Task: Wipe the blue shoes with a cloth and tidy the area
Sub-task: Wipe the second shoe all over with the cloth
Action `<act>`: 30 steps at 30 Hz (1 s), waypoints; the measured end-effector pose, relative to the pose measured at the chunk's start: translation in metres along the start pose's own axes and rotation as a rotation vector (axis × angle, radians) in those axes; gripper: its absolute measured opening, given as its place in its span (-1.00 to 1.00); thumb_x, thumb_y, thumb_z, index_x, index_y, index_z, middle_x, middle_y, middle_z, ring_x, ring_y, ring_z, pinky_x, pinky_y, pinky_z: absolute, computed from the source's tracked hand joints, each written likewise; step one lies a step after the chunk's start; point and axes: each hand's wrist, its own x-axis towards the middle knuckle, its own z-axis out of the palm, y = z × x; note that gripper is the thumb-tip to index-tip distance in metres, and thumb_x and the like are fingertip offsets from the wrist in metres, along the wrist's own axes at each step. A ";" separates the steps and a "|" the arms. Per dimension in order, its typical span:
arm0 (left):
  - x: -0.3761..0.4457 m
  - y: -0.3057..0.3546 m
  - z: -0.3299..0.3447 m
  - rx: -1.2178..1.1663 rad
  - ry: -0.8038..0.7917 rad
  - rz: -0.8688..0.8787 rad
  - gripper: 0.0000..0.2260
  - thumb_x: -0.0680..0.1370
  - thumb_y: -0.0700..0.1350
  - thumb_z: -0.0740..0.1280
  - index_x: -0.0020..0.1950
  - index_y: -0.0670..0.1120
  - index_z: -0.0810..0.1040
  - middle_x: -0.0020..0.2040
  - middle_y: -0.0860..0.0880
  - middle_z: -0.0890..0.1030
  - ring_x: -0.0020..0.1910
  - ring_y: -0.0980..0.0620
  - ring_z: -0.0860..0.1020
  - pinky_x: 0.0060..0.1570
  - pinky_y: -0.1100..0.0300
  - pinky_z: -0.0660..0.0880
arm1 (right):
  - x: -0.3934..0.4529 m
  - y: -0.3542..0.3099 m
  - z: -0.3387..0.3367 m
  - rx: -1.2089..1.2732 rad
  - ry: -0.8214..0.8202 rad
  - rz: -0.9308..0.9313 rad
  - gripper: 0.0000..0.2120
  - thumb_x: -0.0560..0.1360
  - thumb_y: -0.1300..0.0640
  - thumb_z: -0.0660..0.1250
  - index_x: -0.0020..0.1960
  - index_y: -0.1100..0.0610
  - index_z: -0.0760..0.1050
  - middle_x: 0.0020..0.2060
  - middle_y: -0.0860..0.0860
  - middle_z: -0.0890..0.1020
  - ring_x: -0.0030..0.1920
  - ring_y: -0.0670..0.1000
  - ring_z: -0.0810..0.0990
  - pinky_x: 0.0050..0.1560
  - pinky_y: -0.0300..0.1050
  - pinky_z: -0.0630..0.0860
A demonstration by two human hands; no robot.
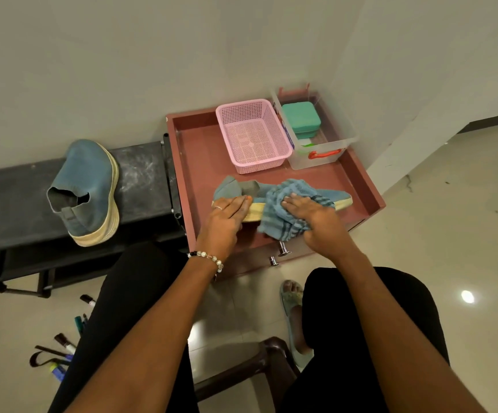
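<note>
Nearest the camera, a dark brown plastic stool [259,362] is seen between two legs in black trousers, with a foot in a pale green sandal [294,311] set on the glossy cream tiled floor [450,234]. To the left on the floor, a scatter of marker pens [62,350] is spread beside the leg.

Further out, both arms are stretched over a low reddish-brown tray-topped surface [373,201]. The left hand [226,216], with a beaded bracelet at the wrist and a ring on one finger, is curled over the pale sole edge of a blue fabric slip-on shoe [232,189] lying on its side in the tray; its grip is closed on that shoe near the heel. The right hand [310,213] is pressed onto a blue striped terry cloth [283,210], which is bunched over the middle and front of the shoe; fingers lie spread on top, and the cloth is gathered under the palm and held.

To the left, a second blue slip-on shoe [86,189] is rested on a black low shelf rack [12,204].

Beyond, a pink perforated plastic basket [253,135] and a clear plastic box [331,150] holding a teal case [301,120] are set against the wall.
</note>
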 end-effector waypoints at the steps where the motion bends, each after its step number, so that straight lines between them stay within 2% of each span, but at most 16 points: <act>1: 0.005 -0.001 -0.002 0.022 0.018 0.033 -0.50 0.28 -0.47 0.40 0.22 -0.27 0.56 0.14 -0.16 0.61 0.08 -0.07 0.45 0.11 0.04 0.52 | -0.003 0.004 -0.004 0.037 0.047 0.031 -0.34 0.16 0.38 0.11 0.25 0.29 0.51 0.23 0.22 0.54 0.29 0.20 0.47 0.38 -0.05 0.23; 3: 0.014 -0.005 -0.007 0.066 0.035 0.065 -0.60 0.39 -0.38 0.25 0.22 -0.23 0.57 0.13 -0.12 0.62 0.08 -0.10 0.54 0.15 0.01 0.51 | -0.009 0.003 -0.011 0.127 0.119 0.169 -0.38 0.18 0.35 0.09 0.21 0.27 0.55 0.16 0.20 0.59 0.22 0.17 0.54 0.32 -0.27 0.29; 6: 0.016 -0.018 -0.010 0.135 0.007 0.011 -0.59 0.32 -0.41 0.26 0.12 -0.21 0.63 0.05 -0.13 0.66 0.03 -0.13 0.64 0.13 -0.01 0.52 | -0.016 0.000 -0.014 0.195 0.171 0.361 -0.44 0.25 0.39 0.12 0.17 0.15 0.60 0.09 0.14 0.64 0.09 0.16 0.60 0.17 -0.12 0.49; 8: 0.017 -0.028 -0.008 0.204 -0.066 0.009 -0.57 0.28 -0.42 0.28 0.12 -0.23 0.63 0.06 -0.18 0.66 0.06 -0.18 0.63 0.08 -0.13 0.51 | -0.017 -0.004 -0.015 0.285 0.230 0.470 -0.45 0.28 0.47 0.12 0.13 0.14 0.62 0.05 0.09 0.66 0.01 0.10 0.61 0.04 -0.20 0.51; 11: 0.018 -0.038 -0.002 0.307 -0.216 -0.011 -0.55 0.37 -0.43 0.25 0.26 -0.29 0.52 0.22 -0.25 0.57 0.21 -0.27 0.54 0.16 -0.19 0.44 | -0.011 -0.014 -0.008 0.574 0.363 0.746 -0.54 0.33 0.46 0.09 -0.02 0.14 0.65 -0.19 0.00 0.65 -0.21 -0.04 0.57 -0.26 -0.33 0.46; 13: 0.013 -0.041 -0.003 0.356 -0.325 -0.119 -0.56 0.51 -0.35 0.05 0.39 -0.31 0.39 0.38 -0.26 0.42 0.35 -0.30 0.40 0.28 -0.16 0.35 | -0.010 -0.019 0.009 0.786 0.400 0.945 -0.69 0.36 0.42 0.10 -0.21 0.20 0.58 -0.33 0.05 0.59 -0.27 0.04 0.55 -0.34 -0.23 0.43; 14: 0.009 -0.041 -0.002 0.375 -0.384 -0.181 -0.53 0.56 -0.32 -0.05 0.48 -0.29 0.23 0.49 -0.23 0.24 0.45 -0.27 0.25 0.39 -0.14 0.22 | -0.010 -0.022 0.020 0.881 0.358 0.969 -0.73 0.39 0.42 0.11 -0.24 0.23 0.56 -0.32 0.08 0.60 -0.25 0.07 0.56 -0.31 -0.16 0.46; 16: 0.002 -0.039 -0.001 0.408 -0.491 -0.272 -0.50 0.62 -0.33 -0.08 0.56 -0.21 -0.08 0.57 -0.13 -0.09 0.54 -0.18 -0.04 0.48 -0.08 -0.04 | -0.012 -0.035 0.036 0.967 0.212 0.881 -0.72 0.47 0.39 0.14 -0.13 0.19 0.62 -0.20 0.10 0.67 -0.17 0.12 0.64 -0.19 -0.07 0.57; 17: 0.000 -0.037 -0.001 0.413 -0.493 -0.305 -0.49 0.62 -0.35 -0.05 0.56 -0.21 -0.11 0.57 -0.14 -0.12 0.54 -0.18 -0.07 0.48 -0.08 -0.06 | -0.010 -0.039 0.040 0.987 0.187 0.855 -0.71 0.50 0.36 0.16 -0.07 0.15 0.63 -0.17 0.10 0.69 -0.13 0.12 0.66 -0.12 -0.03 0.61; 19: -0.002 -0.028 0.000 0.416 -0.375 -0.265 -0.49 0.57 -0.37 0.13 0.52 -0.31 0.08 0.53 -0.27 0.10 0.51 -0.26 0.11 0.45 -0.11 0.07 | -0.005 -0.043 0.037 1.158 0.237 0.897 -0.71 0.52 0.40 0.16 -0.02 0.17 0.62 -0.17 0.12 0.68 -0.17 0.10 0.66 -0.13 -0.03 0.61; 21: 0.000 -0.013 0.003 0.363 -0.351 -0.180 -0.49 0.43 -0.40 0.31 0.38 -0.37 0.34 0.35 -0.36 0.40 0.36 -0.32 0.37 0.37 -0.13 0.26 | 0.000 -0.042 0.021 1.333 0.329 0.992 -0.74 0.50 0.46 0.12 -0.12 0.24 0.54 -0.23 0.15 0.63 -0.27 0.11 0.62 -0.28 -0.08 0.57; 24: 0.010 0.007 0.009 0.257 -0.333 0.027 -0.46 0.35 -0.40 0.39 0.33 -0.36 0.43 0.29 -0.32 0.48 0.30 -0.28 0.46 0.36 -0.12 0.24 | 0.000 -0.033 -0.012 1.466 0.583 0.956 -0.77 0.44 0.48 0.16 -0.13 0.26 0.54 -0.21 0.16 0.63 -0.25 0.13 0.63 -0.34 -0.11 0.57; 25: 0.012 0.012 0.009 0.265 -0.359 0.047 -0.47 0.43 -0.35 0.36 0.40 -0.34 0.36 0.38 -0.30 0.41 0.38 -0.24 0.38 0.41 -0.08 0.16 | 0.000 -0.032 -0.022 1.444 0.705 0.893 -0.75 0.42 0.49 0.17 -0.09 0.27 0.56 -0.18 0.15 0.64 -0.20 0.13 0.64 -0.28 -0.09 0.59; 27: 0.008 0.010 0.013 0.304 -0.478 -0.017 -0.49 0.61 -0.22 0.15 0.54 -0.24 0.07 0.55 -0.20 0.10 0.54 -0.13 0.06 0.48 -0.01 -0.09 | -0.003 -0.030 -0.032 1.208 0.861 0.741 -0.67 0.39 0.52 0.17 0.00 0.25 0.58 -0.18 0.09 0.64 -0.15 0.08 0.64 -0.21 -0.09 0.59; 29: 0.002 0.006 0.013 0.345 -0.571 -0.084 -0.51 0.65 -0.21 0.01 0.56 -0.19 -0.07 0.57 -0.14 -0.05 0.55 -0.07 -0.10 0.48 0.02 -0.18 | -0.007 -0.027 -0.024 0.868 0.796 0.588 -0.60 0.37 0.48 0.18 0.09 0.19 0.58 -0.13 0.08 0.63 -0.13 0.05 0.60 -0.17 -0.09 0.56; 30: 0.001 0.006 0.013 0.360 -0.582 -0.093 -0.51 0.65 -0.24 -0.01 0.56 -0.19 -0.08 0.57 -0.14 -0.05 0.55 -0.07 -0.11 0.48 0.02 -0.20 | -0.009 -0.028 -0.015 0.713 0.702 0.500 -0.56 0.36 0.45 0.20 0.17 0.21 0.56 -0.03 0.12 0.62 -0.03 0.08 0.58 -0.05 -0.07 0.55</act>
